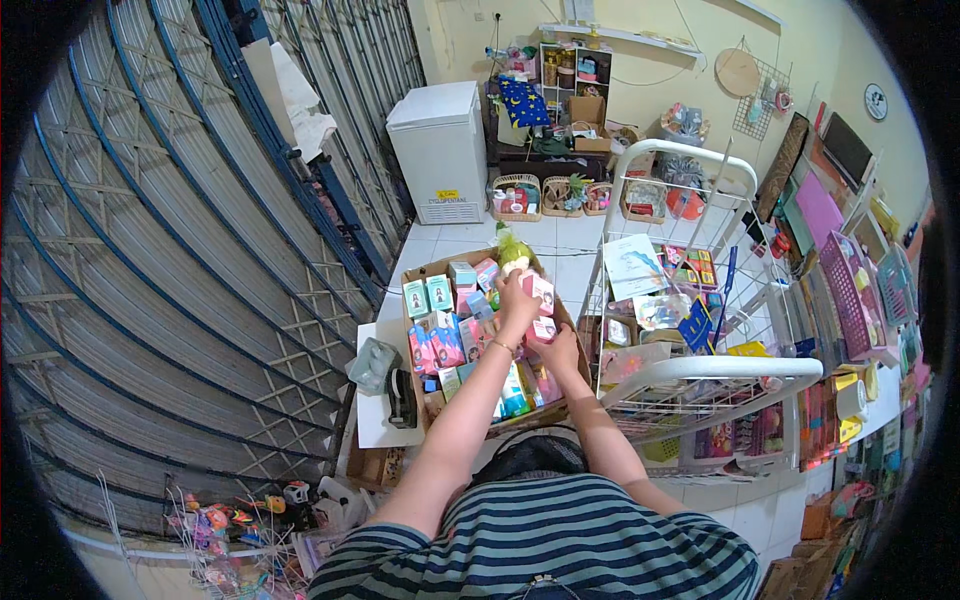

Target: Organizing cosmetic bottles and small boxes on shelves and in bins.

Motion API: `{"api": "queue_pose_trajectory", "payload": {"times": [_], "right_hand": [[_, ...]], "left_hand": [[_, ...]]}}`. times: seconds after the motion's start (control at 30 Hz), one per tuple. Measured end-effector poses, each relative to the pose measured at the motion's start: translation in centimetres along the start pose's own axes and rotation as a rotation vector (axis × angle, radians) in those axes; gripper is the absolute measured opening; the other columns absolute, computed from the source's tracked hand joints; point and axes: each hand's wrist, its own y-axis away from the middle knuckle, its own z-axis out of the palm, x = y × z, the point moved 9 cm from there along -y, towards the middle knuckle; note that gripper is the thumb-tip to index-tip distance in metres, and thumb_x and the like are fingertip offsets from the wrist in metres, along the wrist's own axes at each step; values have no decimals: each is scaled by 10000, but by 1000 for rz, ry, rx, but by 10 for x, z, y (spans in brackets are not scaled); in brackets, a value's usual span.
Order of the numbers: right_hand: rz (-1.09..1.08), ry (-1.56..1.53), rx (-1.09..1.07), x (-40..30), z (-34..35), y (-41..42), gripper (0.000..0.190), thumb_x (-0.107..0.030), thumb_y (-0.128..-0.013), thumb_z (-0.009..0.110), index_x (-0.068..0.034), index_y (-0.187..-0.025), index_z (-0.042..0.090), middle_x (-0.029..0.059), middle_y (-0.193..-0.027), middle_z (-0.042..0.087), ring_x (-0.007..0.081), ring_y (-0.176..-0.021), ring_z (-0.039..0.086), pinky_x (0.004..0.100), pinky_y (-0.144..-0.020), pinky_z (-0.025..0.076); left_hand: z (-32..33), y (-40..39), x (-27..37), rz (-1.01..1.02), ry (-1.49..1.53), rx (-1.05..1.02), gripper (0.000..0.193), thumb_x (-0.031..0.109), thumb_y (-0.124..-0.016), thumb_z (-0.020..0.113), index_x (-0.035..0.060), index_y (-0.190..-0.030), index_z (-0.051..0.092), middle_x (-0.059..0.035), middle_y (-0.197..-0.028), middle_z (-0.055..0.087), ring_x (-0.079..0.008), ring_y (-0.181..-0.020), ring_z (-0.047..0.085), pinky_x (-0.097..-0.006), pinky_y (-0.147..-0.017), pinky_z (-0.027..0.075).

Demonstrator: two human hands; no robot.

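Note:
A cardboard box (564, 319) in front of me is packed with small cartons, pouches and bottles. Over its right half, my left hand (516, 301), with a bracelet at the wrist, has its fingers on a pink and white carton (538, 291). Just below it, my right hand (556, 351) is at a second pink and white carton (541, 328); its grip is partly hidden. Mint green cartons (427, 296) stand upright at the box's far left, with pink and blue packs (436, 345) nearer me. A green, netted item (514, 247) lies at the far right corner.
A white wire rack cart (709, 367) filled with goods stands close on the right. Left of the box, a tape dispenser (402, 399) and a clear plastic container (373, 365) rest on a white tabletop (367, 427). A folding metal gate (187, 247) borders the left side.

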Motion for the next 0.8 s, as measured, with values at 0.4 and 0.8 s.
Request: {"api": "queue_pose_trajectory", "payload": {"times": [0.4, 0.8], "right_hand": [[94, -951, -137, -43, -20, 8, 638, -27, -722, 683, 23, -1193, 255, 171, -1071, 489, 196, -900, 576, 298, -720, 517], [-255, -1126, -373, -153, -23, 82, 901, 36, -690, 717, -92, -1413, 195, 103, -1199, 498, 179, -1043, 547, 313, -900, 450]], "left_hand": [[-132, 36, -9, -199, 989, 29, 545, -39, -749, 655, 18, -1241, 428, -147, -1164, 499, -192, -994, 552, -292, -809, 497], [-249, 123, -28, -260, 1119, 167, 645, -27, -828, 584, 112, -1375, 273, -107, -1189, 421, -237, -1079, 526, -386, -891, 496]]}}
